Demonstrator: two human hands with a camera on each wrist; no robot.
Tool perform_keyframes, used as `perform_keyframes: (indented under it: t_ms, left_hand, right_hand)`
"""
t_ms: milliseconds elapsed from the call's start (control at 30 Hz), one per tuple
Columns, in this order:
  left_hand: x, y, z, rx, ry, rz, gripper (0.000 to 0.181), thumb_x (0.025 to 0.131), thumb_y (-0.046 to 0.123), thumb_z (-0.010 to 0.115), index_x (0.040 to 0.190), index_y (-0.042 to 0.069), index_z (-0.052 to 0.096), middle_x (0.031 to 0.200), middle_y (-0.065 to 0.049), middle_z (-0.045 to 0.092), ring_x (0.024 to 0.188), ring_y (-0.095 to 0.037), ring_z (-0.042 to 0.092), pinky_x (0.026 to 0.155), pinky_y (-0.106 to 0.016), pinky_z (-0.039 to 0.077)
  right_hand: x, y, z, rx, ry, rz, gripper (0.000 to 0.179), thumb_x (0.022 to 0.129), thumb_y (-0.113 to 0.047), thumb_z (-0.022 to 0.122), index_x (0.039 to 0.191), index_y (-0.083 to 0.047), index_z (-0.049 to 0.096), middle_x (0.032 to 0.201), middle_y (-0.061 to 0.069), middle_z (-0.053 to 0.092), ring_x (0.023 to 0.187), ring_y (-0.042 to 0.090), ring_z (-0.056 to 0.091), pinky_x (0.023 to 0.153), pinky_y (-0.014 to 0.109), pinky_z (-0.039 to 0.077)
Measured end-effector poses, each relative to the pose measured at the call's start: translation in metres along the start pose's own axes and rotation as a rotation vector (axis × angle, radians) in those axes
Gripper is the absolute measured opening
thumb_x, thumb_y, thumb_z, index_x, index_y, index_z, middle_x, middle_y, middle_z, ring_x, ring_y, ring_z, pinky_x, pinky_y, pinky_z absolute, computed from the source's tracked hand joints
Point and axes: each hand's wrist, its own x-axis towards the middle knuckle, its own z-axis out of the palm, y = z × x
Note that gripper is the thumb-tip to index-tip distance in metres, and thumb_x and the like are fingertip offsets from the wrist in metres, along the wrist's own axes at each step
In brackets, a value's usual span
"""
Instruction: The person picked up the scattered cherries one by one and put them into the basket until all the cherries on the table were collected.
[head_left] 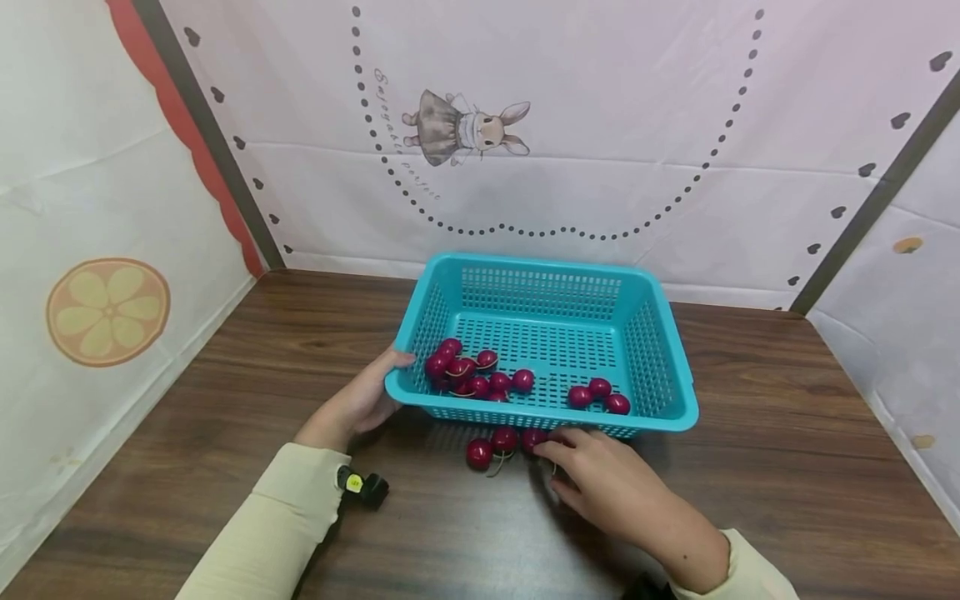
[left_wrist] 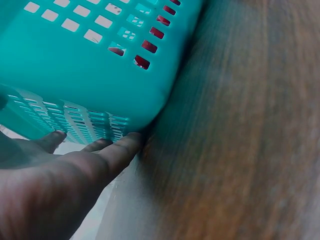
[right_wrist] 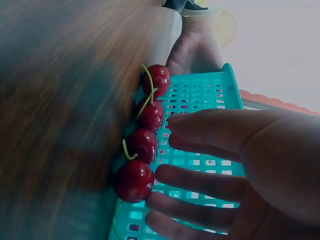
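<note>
A turquoise plastic basket (head_left: 543, 417) sits on the table with two groups of red cherries inside: a larger one (head_left: 461, 371) at the left and a few cherries (head_left: 600, 392) at the right. My left hand (head_left: 367, 392) holds its left front corner, thumb at the rim; in the left wrist view, fingertips (left_wrist: 127, 142) touch the outer wall. Several stemmed cherries (right_wrist: 142, 145) lie in a row on the table before the front wall. Over that row's right end is my right hand (head_left: 603, 479), fingers loosely extended beside the cherries, gripping none. It partly covers them in the head view.
The dark wood table (head_left: 450, 542) carries the basket. A pale printed cloth wall (head_left: 600, 100) rises behind it, and others stand left and right. A small black device (head_left: 363, 486) is strapped at the left wrist.
</note>
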Motion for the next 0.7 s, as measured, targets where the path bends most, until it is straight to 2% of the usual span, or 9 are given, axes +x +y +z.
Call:
perform_keyframes:
  t_ms: [400,700]
  left_hand:
    - [0.0001,0.0012,0.0002,0.006,0.004,-0.005,0.069,0.101,0.033,0.03,0.159,0.027,-0.007,0.164,-0.016,0.01,0.145,-0.043,0.027,0.115,-0.056,0.035]
    - [-0.0006,-0.0002,0.0003,0.01,0.0,-0.006,0.068,0.102,0.034,0.03,0.159,0.028,-0.008,0.164,-0.015,0.01,0.145,-0.042,0.027,0.116,-0.056,0.034]
  right_hand:
    - [0.0026,0.0016,0.0022,-0.011,-0.015,0.024,0.033,0.085,-0.018,0.079,0.117,-0.015,0.073,0.111,0.004,0.071,0.1,0.02,0.066,0.089,0.043,0.058]
    - [0.0023,0.0009,0.0029,0.033,-0.051,0.044,0.032,0.085,-0.012,0.078,0.116,-0.015,0.073,0.109,0.004,0.071,0.098,0.02,0.066,0.089,0.043,0.059]
